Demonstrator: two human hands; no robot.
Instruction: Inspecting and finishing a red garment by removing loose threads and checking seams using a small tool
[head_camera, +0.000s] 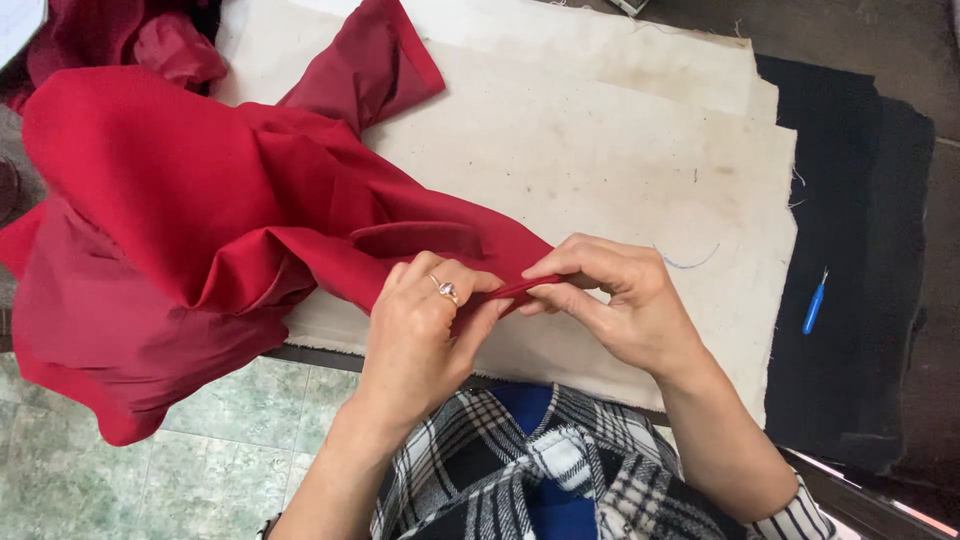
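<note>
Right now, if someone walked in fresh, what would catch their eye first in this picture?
First the big red cloth, heaped over the left side of the pale table cover and hanging off its near edge. Next, at the centre, the left hand, wearing a ring, and the right hand pinch a folded edge of that cloth together. Far right, a small blue tool lies alone on black fabric.

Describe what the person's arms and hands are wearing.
The left hand wears a gold-coloured ring with a pale stone. The right hand is bare, no ring visible. Both forearms are uncovered; a black-and-white plaid sleeve ends near the right elbow.
</note>
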